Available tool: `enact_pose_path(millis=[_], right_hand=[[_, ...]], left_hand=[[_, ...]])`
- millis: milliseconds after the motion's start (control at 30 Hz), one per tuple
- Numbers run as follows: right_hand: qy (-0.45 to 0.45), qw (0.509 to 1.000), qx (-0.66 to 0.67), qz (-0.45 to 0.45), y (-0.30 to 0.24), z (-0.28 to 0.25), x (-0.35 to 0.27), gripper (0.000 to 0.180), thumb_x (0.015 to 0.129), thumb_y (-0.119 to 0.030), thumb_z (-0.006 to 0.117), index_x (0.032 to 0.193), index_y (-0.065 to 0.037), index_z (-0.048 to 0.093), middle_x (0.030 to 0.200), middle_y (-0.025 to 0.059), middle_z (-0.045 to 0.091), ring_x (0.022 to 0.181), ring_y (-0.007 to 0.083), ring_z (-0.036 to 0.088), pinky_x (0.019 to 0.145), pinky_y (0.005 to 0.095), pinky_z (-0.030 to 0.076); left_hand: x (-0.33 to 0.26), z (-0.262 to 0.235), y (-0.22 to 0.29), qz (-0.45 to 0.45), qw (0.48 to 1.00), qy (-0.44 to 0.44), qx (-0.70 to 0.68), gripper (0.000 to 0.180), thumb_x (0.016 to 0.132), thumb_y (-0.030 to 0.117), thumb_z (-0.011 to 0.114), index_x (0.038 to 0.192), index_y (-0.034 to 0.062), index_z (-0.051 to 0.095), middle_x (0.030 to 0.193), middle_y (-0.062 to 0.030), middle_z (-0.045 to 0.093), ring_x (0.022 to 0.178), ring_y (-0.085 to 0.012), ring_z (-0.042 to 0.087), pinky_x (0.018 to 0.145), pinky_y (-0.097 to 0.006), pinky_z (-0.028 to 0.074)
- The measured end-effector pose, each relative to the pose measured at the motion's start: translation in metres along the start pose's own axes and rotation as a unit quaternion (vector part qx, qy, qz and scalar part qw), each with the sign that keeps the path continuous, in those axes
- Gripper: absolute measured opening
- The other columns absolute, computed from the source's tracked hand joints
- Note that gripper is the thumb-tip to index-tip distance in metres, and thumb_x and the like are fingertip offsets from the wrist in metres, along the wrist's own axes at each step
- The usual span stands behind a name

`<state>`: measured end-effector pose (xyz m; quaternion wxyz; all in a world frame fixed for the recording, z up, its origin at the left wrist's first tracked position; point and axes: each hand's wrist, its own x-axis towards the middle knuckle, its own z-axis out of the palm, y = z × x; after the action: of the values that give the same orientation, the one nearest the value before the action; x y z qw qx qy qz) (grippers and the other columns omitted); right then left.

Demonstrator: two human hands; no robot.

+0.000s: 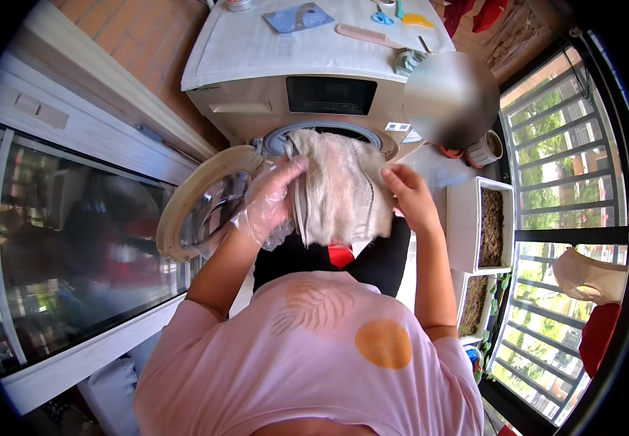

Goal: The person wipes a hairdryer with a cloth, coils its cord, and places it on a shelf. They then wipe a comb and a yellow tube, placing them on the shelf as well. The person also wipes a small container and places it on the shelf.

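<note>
A pale beige-grey towel [340, 189] with darker stripes near its edges hangs between my hands, in front of the washing machine's round opening [274, 138]. My left hand [278, 192], inside a loose clear plastic glove, grips the towel's left edge. On the other side, the bare fingers of my right hand [410, 196] are bent and pinch the towel's right edge. The towel's lower part is blurred and covers most of the opening. To the left, the machine's round door [176, 207] stands swung out, close to my left forearm.
On top of the washing machine [242, 65] lie a blue packet [298, 17], a pink comb [365, 33], blue scissors [383, 17] and a yellow item [417, 20]. White planters [462, 225] with soil stand right, beside a barred window [558, 152]. A glass door [89, 232] is left.
</note>
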<state>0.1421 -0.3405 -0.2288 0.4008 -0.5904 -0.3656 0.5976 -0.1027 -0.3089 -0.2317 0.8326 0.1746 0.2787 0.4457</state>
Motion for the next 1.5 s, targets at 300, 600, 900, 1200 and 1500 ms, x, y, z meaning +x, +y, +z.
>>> enact_pose_path(millis=[300, 600, 900, 1200, 1500], right_hand=[[-0.045, 0.941, 0.336, -0.014, -0.012, -0.013, -0.027, 0.012, 0.092, -0.018, 0.05, 0.094, -0.006, 0.051, 0.091, 0.0031, 0.057, 0.081, 0.0121, 0.058, 0.072, 0.0279, 0.051], [0.121, 0.934, 0.333, -0.052, -0.017, -0.033, -0.026, 0.012, 0.089, -0.013, 0.051, 0.091, -0.001, 0.052, 0.085, 0.0082, 0.058, 0.076, 0.0169, 0.059, 0.067, 0.0309, 0.051], [0.269, 0.927, 0.184, -0.187, 0.014, -0.1, -0.074, 0.038, 0.085, -0.01, 0.058, 0.117, 0.0, 0.039, 0.112, 0.0205, 0.053, 0.102, 0.0278, 0.055, 0.091, 0.0375, 0.044], [0.151, 0.969, -0.191, -0.032, 0.144, -0.15, -0.06, 0.034, 0.074, -0.013, 0.065, 0.104, 0.001, 0.057, 0.083, 0.0129, 0.066, 0.076, 0.0197, 0.063, 0.071, 0.0321, 0.049], [0.319, 0.793, -0.498, -0.145, 0.132, -0.19, -0.15, 0.048, 0.077, 0.01, 0.041, 0.122, -0.006, 0.05, 0.121, 0.0222, 0.049, 0.108, 0.0395, 0.049, 0.095, 0.0413, 0.039]], left_hand=[[0.026, -0.001, 0.006, -0.003, 0.996, -0.007, 0.088, 0.038, 0.084, 0.01, 0.057, 0.12, 0.0058, 0.046, 0.109, -0.008, 0.057, 0.102, -0.0159, 0.055, 0.089, -0.034, 0.044], [0.032, 0.083, -0.052, 0.291, 0.727, -0.225, 0.58, 0.096, 0.066, 0.026, 0.079, 0.138, 0.0055, 0.02, 0.133, -0.0212, 0.037, 0.126, -0.0338, 0.035, 0.102, -0.042, 0.031], [0.121, 0.143, -0.094, 0.082, 0.811, -0.271, 0.512, 0.024, 0.087, 0.006, 0.049, 0.109, 0.0025, 0.057, 0.098, -0.0003, 0.06, 0.089, -0.0075, 0.055, 0.082, -0.025, 0.044], [0.115, 0.194, -0.113, -0.064, 0.807, -0.326, 0.487, 0.029, 0.087, 0.011, 0.051, 0.115, 0.0017, 0.053, 0.101, -0.0018, 0.058, 0.094, -0.0093, 0.053, 0.086, -0.024, 0.041], [0.146, 0.103, -0.157, -0.052, 0.803, -0.43, 0.409, 0.03, 0.076, -0.015, 0.049, 0.09, 0.0064, 0.064, 0.095, -0.0039, 0.061, 0.095, -0.0139, 0.056, 0.087, -0.026, 0.043]])
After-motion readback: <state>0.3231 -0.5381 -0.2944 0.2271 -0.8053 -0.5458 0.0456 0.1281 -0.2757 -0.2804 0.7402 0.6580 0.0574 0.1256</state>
